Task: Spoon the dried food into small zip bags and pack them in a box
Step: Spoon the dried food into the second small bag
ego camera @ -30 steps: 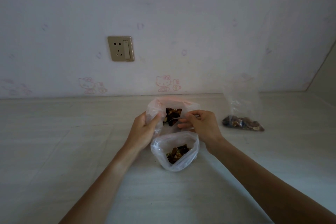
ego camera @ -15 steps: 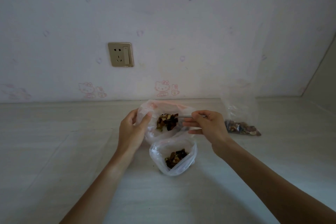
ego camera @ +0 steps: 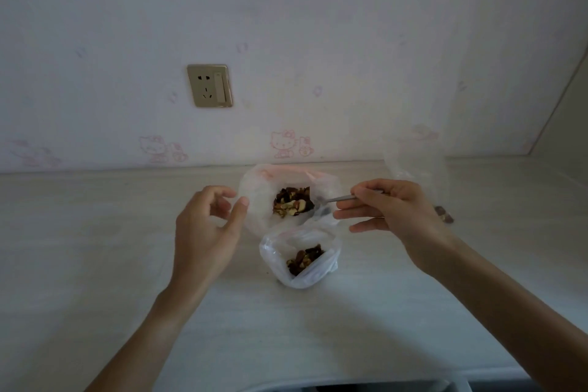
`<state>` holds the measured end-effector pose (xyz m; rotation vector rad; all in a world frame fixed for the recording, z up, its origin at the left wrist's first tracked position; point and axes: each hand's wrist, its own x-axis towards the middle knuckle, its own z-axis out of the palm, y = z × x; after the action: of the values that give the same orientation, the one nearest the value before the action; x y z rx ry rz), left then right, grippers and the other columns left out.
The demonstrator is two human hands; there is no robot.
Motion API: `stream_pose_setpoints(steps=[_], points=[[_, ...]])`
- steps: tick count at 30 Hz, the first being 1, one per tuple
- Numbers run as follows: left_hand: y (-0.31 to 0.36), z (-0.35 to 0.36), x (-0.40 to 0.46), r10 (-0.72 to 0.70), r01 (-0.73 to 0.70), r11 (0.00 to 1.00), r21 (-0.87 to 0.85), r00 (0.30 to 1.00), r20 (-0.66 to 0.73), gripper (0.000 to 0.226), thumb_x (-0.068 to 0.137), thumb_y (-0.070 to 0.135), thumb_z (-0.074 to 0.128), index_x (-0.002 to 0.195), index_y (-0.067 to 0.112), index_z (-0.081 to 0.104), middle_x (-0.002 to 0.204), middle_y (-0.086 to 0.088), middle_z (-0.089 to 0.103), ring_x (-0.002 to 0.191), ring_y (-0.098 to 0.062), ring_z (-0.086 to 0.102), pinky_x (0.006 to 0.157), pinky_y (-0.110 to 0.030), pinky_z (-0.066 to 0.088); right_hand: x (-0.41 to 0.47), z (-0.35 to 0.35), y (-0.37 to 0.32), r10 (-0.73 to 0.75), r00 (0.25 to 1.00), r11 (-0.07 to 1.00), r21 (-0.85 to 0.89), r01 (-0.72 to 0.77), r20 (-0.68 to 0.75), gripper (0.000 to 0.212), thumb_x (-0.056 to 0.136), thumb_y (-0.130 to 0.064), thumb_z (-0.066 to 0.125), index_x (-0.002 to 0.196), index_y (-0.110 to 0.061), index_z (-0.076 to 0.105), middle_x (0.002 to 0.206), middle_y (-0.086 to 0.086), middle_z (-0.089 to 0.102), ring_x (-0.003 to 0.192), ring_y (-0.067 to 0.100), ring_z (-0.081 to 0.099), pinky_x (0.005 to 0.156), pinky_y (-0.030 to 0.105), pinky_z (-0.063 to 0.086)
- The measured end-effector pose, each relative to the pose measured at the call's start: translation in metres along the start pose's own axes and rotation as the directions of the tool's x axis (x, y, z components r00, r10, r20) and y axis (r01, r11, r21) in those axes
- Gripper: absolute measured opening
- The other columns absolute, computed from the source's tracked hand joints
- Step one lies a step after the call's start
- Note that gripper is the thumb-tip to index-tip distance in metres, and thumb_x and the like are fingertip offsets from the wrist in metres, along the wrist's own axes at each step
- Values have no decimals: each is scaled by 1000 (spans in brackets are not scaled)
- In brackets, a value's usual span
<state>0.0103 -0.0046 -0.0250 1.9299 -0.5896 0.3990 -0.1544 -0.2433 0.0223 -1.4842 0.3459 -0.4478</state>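
A person's right hand (ego camera: 391,210) pinches the handle of a metal spoon (ego camera: 337,200) between thumb and curled fingers, the bowl end reaching left into the mouth of a large clear plastic bag (ego camera: 257,197) that sits open on a pale bench (ego camera: 95,264) close to the wall. A heap of dried food (ego camera: 292,202), dark brown with lighter tan pieces, lies in the bottom of that bag; the spoon's bowl is blurred against the plastic just right of the heap, and whether it carries any food cannot be told. The left hand (ego camera: 206,232) hovers just beside the large bag's left edge, its fingers loosely curved and spread apart, the thumb tip near or grazing the plastic, nothing held in it. Directly in front of the large bag, nearer the camera and touching it, stands a small clear bag (ego camera: 299,264) with its mouth open and a smaller portion of the same dried food inside. A third clear bag (ego camera: 413,169) rises behind the right hand at the far right of the bench, a few dark pieces visible at its base. A gold-coloured wall socket (ego camera: 210,85) and faint pink cartoon-cat prints mark the white wall behind.
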Motion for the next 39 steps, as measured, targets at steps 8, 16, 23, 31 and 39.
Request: stream_pose_setpoints(steps=[8, 16, 23, 31, 39], points=[[19, 3, -41, -141, 191, 980, -61, 870, 473, 29, 95, 53, 65, 85, 29, 76, 71, 1, 76, 60, -15, 72, 60, -30, 54, -22, -10, 10, -26, 995, 991, -130, 38, 92, 16, 103, -11, 59, 99, 0, 70, 94, 15, 79, 79, 39, 76, 50, 35, 58], [21, 2, -40, -114, 201, 966, -162, 895, 431, 10, 99, 23, 70, 92, 24, 77, 68, -2, 74, 54, -14, 69, 53, -22, 53, -38, -8, 17, -416, 855, 645, -563, 517, 309, 17, 101, -31, 57, 101, -19, 69, 83, -18, 75, 62, 11, 70, 51, 29, 56], [16, -6, -46, -17, 104, 974, -200, 919, 393, 7, 98, 22, 70, 97, 22, 77, 67, -4, 71, 55, -17, 70, 59, -35, 59, -42, -7, 17, -583, 561, 84, -643, 761, 588, 18, 105, -15, 57, 107, -6, 71, 84, 2, 67, 64, 17, 58, 52, 37, 49], [10, -8, -43, 0, 85, 977, -196, 918, 397, 9, 98, 34, 70, 91, 32, 76, 65, -4, 71, 56, -19, 69, 56, -24, 53, -27, -12, 21, -377, 909, 875, -253, 413, 179, 11, 102, -10, 60, 99, -6, 69, 91, 7, 80, 75, 27, 74, 49, 33, 53], [-5, 8, -1, -252, 254, 967, -5, 960, 120, 44, 83, 72, 70, 96, 30, 62, 81, 6, 72, 72, -10, 71, 65, -26, 53, 5, 2, 28, -111, 992, 993, -34, 110, -54, 17, 104, -12, 58, 104, 0, 70, 95, 11, 80, 78, 28, 75, 51, 31, 56]])
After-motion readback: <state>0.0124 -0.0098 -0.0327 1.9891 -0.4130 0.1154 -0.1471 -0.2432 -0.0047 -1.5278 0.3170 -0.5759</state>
